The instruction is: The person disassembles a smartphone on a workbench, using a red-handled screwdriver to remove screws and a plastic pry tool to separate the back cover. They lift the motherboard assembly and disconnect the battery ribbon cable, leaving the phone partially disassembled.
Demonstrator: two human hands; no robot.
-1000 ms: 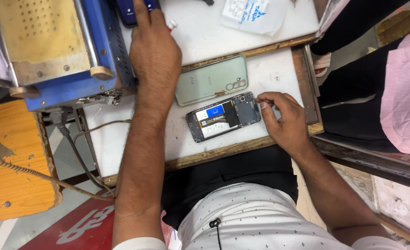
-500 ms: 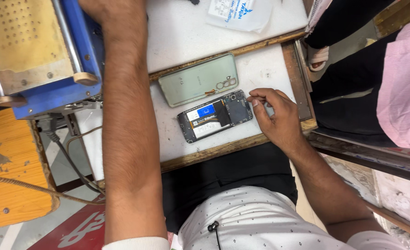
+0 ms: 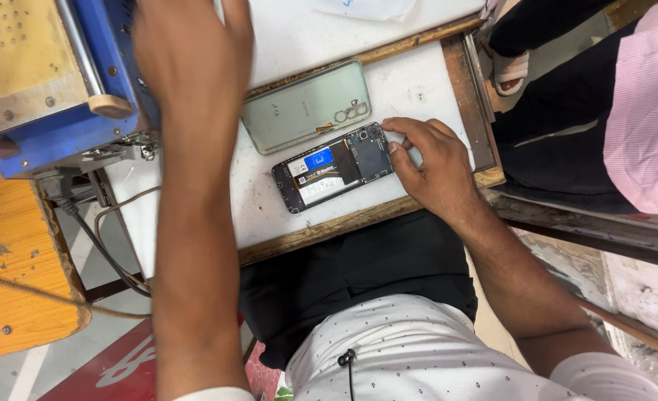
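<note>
Gripping the opened phone (image 3: 334,168) at its top end, the right hand (image 3: 427,167) stays; left hand (image 3: 192,52), open, has drawn nearer

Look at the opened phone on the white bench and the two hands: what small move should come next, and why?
Probably the left hand should come down to steady the opened phone. It hovers blurred near the blue machine, touching neither the phone nor the green back cover. Only the right hand meets the phone, fingertips at its camera end, so the far end lies loose.
</note>
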